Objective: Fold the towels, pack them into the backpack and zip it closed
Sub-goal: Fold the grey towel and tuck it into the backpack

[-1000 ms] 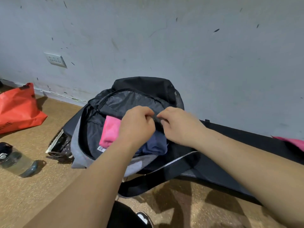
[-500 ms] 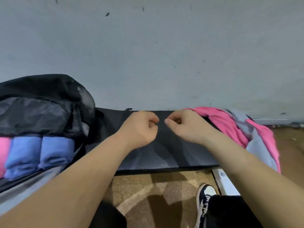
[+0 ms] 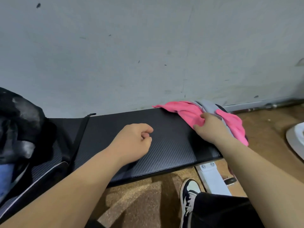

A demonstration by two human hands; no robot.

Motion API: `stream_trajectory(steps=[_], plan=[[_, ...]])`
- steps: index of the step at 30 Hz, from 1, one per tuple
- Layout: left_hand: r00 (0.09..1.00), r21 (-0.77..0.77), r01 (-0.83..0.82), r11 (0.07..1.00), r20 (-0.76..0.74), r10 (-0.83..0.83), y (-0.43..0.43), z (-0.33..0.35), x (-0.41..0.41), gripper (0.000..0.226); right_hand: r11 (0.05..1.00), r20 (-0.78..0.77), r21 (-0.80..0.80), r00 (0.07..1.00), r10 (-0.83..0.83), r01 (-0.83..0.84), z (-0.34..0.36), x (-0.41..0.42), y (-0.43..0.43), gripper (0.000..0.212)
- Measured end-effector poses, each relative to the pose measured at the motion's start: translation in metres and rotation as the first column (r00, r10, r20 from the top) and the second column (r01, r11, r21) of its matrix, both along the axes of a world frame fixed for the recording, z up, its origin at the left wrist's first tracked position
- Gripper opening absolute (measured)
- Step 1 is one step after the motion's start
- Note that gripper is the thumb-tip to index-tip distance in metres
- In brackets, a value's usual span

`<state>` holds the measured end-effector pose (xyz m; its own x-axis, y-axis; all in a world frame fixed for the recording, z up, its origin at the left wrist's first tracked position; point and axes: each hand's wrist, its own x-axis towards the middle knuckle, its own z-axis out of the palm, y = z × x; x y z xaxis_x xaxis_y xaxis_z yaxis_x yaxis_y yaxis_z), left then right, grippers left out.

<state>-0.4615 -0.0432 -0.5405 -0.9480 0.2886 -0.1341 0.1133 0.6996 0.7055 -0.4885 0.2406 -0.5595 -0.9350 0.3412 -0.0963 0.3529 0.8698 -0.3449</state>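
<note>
Head view: the right hand grips a pink towel that lies heaped with a grey towel at the 2 o'clock end of the black table. The left hand, curled into an empty fist, hovers over the table's centre. The open backpack, at 9 o'clock, shows a blue towel inside.

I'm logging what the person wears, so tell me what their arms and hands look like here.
Both forearms are bare, with no sleeves in view. The left hand and right hand show no gloves, rings, watch or bracelets. Lower down, dark trousers and a black-and-white sneaker show.
</note>
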Motion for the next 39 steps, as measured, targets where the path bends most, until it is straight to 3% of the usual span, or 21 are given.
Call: stream_trajectory(steps=[3, 8, 10, 14, 17, 20, 24, 27, 31, 34, 36, 38, 39], plan=[[1.000, -0.040, -0.008, 0.999, -0.005, 0.008, 0.000, -0.003, 0.001, 0.033, 0.996, 0.026, -0.053, 0.997, 0.066, -0.065, -0.005, -0.003, -0.005, 0.024], [1.000, -0.057, -0.013, 0.998, -0.004, 0.012, -0.001, -0.004, 0.002, 0.032, 0.932, -0.002, -0.233, 0.959, 0.283, -0.276, 0.002, -0.005, -0.021, 0.016], [1.000, -0.063, -0.010, 0.998, -0.006, 0.010, 0.001, -0.004, 0.002, 0.032, 0.959, -0.077, -0.181, 0.975, 0.207, -0.218, 0.004, -0.005, -0.015, 0.022], [1.000, -0.070, 0.005, 0.998, -0.007, -0.006, 0.006, -0.005, 0.004, 0.032, 0.995, -0.163, 0.077, 0.986, -0.042, 0.056, 0.002, -0.003, 0.008, 0.050], [1.000, -0.068, 0.017, 0.998, -0.007, -0.018, 0.009, -0.007, 0.004, 0.032, 0.980, -0.001, 0.022, 0.980, -0.197, 0.197, -0.004, 0.001, 0.028, 0.071], [1.000, -0.058, 0.021, 0.998, -0.004, -0.021, 0.014, -0.009, 0.003, 0.033, 0.966, 0.120, -0.089, 0.966, -0.230, 0.241, -0.006, 0.005, 0.046, 0.055], [0.999, -0.059, 0.045, 0.997, -0.015, -0.046, 0.020, -0.011, 0.003, 0.032, 0.954, 0.004, -0.212, 0.977, -0.214, 0.210, 0.008, 0.006, 0.051, 0.043], [0.998, -0.062, 0.054, 0.997, -0.021, -0.055, 0.022, -0.011, 0.003, 0.032, 0.963, -0.140, -0.206, 0.969, -0.203, 0.172, 0.026, 0.004, 0.041, 0.027], [0.999, -0.061, 0.047, 0.997, -0.022, -0.049, 0.020, -0.008, 0.005, 0.032, 0.955, -0.323, -0.247, 0.914, -0.244, 0.167, 0.056, 0.007, 0.022, 0.034], [0.999, -0.044, 0.031, 0.999, -0.031, -0.032, 0.017, -0.006, 0.006, 0.032, 0.955, -0.440, -0.285, 0.873, -0.207, 0.083, 0.065, 0.011, 0.009, 0.028], [0.999, -0.035, 0.020, 0.999, -0.038, -0.022, 0.015, -0.005, 0.006, 0.032, 0.982, -0.493, -0.183, 0.860, -0.133, 0.047, 0.066, 0.015, 0.005, 0.020], [0.999, -0.029, 0.015, 0.999, -0.045, -0.016, 0.014, -0.004, 0.007, 0.032, 0.999, -0.519, -0.003, 0.854, -0.037, 0.041, 0.065, 0.017, 0.004, 0.034], [0.999, -0.027, 0.014, 1.000, -0.047, -0.016, 0.014, -0.004, 0.008, 0.032, 1.000, -0.495, -0.005, 0.869, -0.018, 0.017, 0.064, 0.017, 0.003, 0.033]])
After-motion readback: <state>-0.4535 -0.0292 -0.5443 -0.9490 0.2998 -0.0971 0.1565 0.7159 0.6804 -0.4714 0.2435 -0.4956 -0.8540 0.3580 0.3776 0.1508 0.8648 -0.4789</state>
